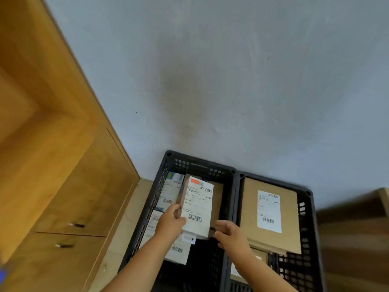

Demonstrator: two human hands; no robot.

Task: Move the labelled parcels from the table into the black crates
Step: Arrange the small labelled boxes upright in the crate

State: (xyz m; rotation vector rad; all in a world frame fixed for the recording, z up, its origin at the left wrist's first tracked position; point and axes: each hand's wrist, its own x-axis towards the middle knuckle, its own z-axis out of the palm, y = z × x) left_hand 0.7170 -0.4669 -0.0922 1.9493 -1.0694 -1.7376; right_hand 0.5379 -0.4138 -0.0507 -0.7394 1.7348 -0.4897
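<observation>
- Soft, even, fairly dim light; no glare.
- A faint dark patch lies on the wall above the crates.
- Deep shadow fills the crates' near ends.
- Wide-angle bending tilts the cabinet left of the crates.
- Overall soft; label print unreadable, lower right corner smeared.

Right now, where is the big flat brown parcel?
In the head view, the big flat brown parcel lies in the right black crate, right of the parcel held over the left crate.
</observation>
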